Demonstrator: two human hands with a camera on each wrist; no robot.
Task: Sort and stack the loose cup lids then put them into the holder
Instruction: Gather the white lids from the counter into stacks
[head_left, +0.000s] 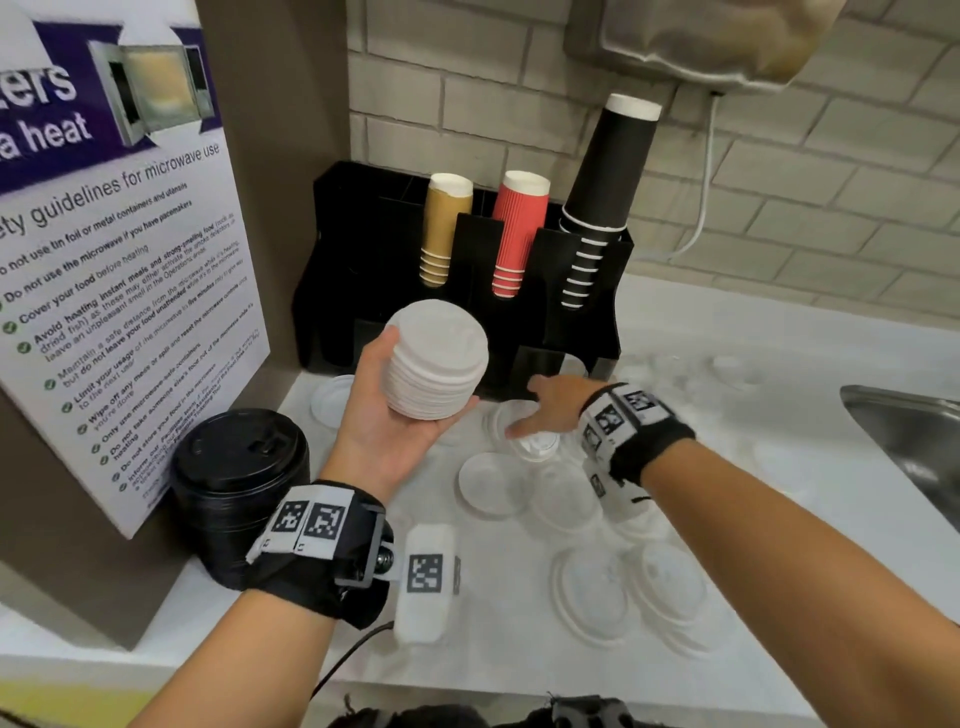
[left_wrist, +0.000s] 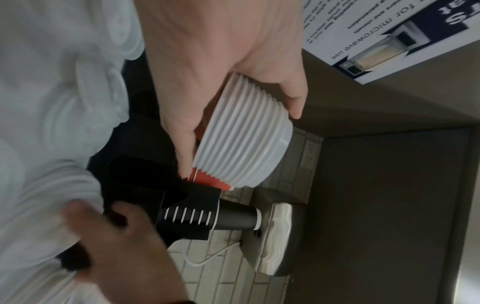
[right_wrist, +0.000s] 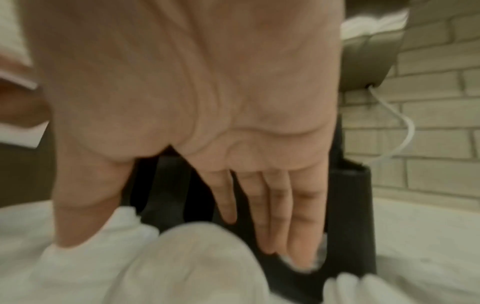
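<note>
My left hand (head_left: 397, 421), palm up, grips a tall stack of white lids (head_left: 436, 358) in front of the black holder (head_left: 363, 249). In the left wrist view its thumb and fingers curl round the ribbed stack (left_wrist: 244, 139). My right hand (head_left: 545, 402) reaches low to the holder's foot, fingers straight (right_wrist: 262, 205), over a loose lid (head_left: 511, 418). Blur hides whether it touches that lid. Several more loose white lids (head_left: 491, 483) lie spread on the white counter (head_left: 779, 322), some in small piles (head_left: 670, 582).
A stack of black lids (head_left: 239, 467) stands at the left by a microwave poster (head_left: 104, 260). Tan (head_left: 444, 228), red (head_left: 519, 228) and black cups (head_left: 602, 182) fill the holder's upper slots. A steel sink (head_left: 909, 431) opens at the right. A towel dispenser (head_left: 701, 36) hangs above.
</note>
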